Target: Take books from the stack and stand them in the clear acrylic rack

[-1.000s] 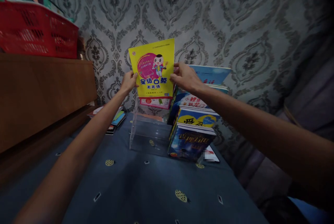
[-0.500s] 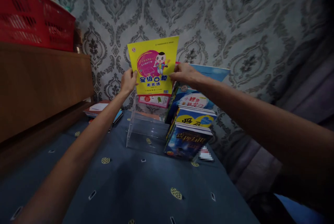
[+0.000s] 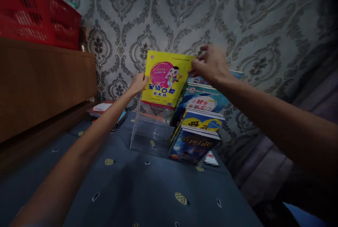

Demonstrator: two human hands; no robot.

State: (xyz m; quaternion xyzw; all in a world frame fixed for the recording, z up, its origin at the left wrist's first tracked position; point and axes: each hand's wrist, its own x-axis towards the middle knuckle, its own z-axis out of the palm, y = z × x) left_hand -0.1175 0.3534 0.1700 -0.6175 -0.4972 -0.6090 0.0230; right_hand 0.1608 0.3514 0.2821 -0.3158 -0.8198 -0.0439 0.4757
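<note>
Holding a yellow book (image 3: 166, 79) upright against the patterned wall (image 3: 237, 15), both hands are pinching its edges: the left hand (image 3: 137, 83) is closing its grip on the left edge at mid-height, and the right hand (image 3: 211, 64) is closing finger and thumb on the top right corner. Its cover is showing a pink circle, a cartoon child and blue lettering, with a pink strip along the bottom. The book is sitting over the rear tier of a clear rack (image 3: 151, 132), tilting slightly left, its lower edge just above the clear front tiers. Just beside it on the right, other books (image 3: 199, 121) are filling stepped tiers, touching or nearly touching the yellow cover's right edge. The rack is standing on a blue dotted surface (image 3: 148, 191), which is lying open in front. On the left, a wooden shelf (image 3: 44, 86) is carrying a red basket (image 3: 34, 15), with flat books (image 3: 105, 109) lying below, well apart from the rack.
</note>
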